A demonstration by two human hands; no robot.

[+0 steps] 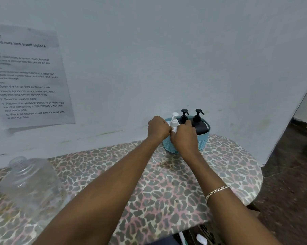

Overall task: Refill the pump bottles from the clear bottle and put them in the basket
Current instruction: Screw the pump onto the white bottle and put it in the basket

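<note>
While the white pump bottle [174, 121] stands upright at the left end of the teal basket [204, 142], its base hidden, both hands close on it. The left hand [158, 129] has its grip curled against the bottle's left side, and the right hand [183, 137] has its grip pinching it just below the pump. Two black pump bottles [199, 119] stand in the basket to its right. The clear bottle [31, 183] stands uncapped, well apart, on the left of the leopard-print tabletop [166, 184].

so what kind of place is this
Likely a plain room set up for staged tasks: a printed instruction sheet on the bare wall, a small table with a leopard-print cover, and a basket of pump bottles.
</note>
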